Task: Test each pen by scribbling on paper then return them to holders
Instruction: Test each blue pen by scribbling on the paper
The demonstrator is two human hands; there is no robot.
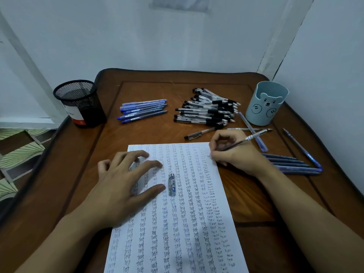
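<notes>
A white sheet of paper (177,223) covered in columns of the word "test" lies on the wooden table (82,174). My right hand (234,152) grips a pen (250,139) with its tip at the sheet's top right corner. My left hand (122,186) rests on the paper's left side with fingers spread. A pen cap (171,184) lies on the sheet just right of my left thumb. A black mesh holder (80,103) stands at the far left, and a light blue bear holder (266,103) at the far right.
A row of blue pens (142,111) lies behind the paper, next to a heap of black-grip clear pens (208,109). One loose pen (202,133) sits in front of the heap. More blue pens (291,163) lie right of my right hand. Walls close in behind and at right.
</notes>
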